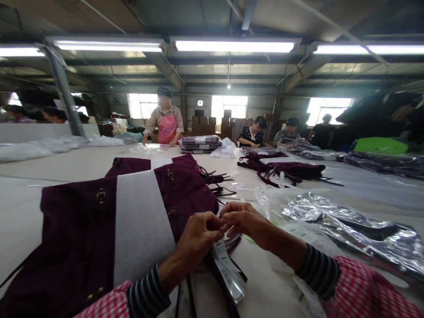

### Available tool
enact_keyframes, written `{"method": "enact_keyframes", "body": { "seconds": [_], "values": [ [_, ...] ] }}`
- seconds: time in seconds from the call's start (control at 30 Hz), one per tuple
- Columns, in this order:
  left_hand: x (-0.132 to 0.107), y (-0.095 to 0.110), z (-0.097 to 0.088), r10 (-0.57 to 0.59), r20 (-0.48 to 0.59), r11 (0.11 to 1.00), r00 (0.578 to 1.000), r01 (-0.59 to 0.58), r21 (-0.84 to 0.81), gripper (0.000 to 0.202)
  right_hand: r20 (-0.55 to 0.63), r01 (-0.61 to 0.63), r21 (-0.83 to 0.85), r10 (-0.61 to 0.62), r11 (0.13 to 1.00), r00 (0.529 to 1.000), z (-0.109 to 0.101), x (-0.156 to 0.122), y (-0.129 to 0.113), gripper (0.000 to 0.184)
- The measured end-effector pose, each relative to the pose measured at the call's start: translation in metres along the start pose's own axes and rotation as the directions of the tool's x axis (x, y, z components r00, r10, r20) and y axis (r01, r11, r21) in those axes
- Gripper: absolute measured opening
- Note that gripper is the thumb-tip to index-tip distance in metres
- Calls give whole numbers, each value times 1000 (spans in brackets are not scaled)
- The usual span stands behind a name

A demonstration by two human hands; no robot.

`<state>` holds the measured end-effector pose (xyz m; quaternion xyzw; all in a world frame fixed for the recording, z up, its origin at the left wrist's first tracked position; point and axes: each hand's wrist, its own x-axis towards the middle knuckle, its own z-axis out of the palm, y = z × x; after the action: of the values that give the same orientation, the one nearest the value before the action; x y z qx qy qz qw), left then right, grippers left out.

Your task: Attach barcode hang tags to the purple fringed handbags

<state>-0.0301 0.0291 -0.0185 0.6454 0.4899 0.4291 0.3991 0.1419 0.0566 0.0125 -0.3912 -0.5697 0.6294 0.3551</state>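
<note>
My left hand [198,236] and my right hand [248,223] meet at the right edge of a dark purple bag [77,221], both closed in a pinch with fingertips touching. A printed tag in a clear plastic sleeve [228,269] hangs from below my left fingertips, over the bag's dark straps [220,282]. What lies between the right fingertips is too small to make out. The bag lies flat, with brass-coloured buckles and a wide white paper band [141,221] around its middle. Another purple bag [132,165] shows partly behind it.
Silvery plastic bags [357,229] and printed labels [306,291] lie right of my hands. More purple bags [281,168] are farther back on the white table [79,170]. Stacked packed bags [200,143] stand near a co-worker in a pink apron [168,128]. Other people work beyond.
</note>
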Motion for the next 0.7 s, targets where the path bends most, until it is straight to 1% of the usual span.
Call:
{"method": "enact_keyframes", "body": {
  "seconds": [0.1, 0.23, 0.33, 0.43, 0.57, 0.7],
  "values": [
    [-1, -3, -3, 7, 5, 1000, 1000, -7, 6, 15, 43, 29, 10, -29, 1000, 999, -2, -6, 3, 23],
    [-5, -3, -5, 0, 13, 1000, 1000, 0, 9, 14, 31, 48, 50, -50, 998, 998, -4, -13, 12, 27],
    [-6, -3, -4, -10, 5, 1000, 1000, 9, 15, 16, -30, 71, 51, -69, 996, 997, -6, -17, 22, 31],
    [-5, -5, -4, -17, -7, 1000, 1000, 17, 18, 18, -90, 92, 14, -90, 996, 992, -4, -20, 29, 27],
    [-6, -5, -4, -18, -8, 1000, 1000, 18, 17, 18, -119, 111, -16, -112, 994, 986, 2, -20, 30, 23],
    [-7, -2, -5, -12, -14, 1000, 1000, 12, 8, 17, -148, 134, 14, -130, 991, 980, 8, -18, 31, 21]
  ]
}}
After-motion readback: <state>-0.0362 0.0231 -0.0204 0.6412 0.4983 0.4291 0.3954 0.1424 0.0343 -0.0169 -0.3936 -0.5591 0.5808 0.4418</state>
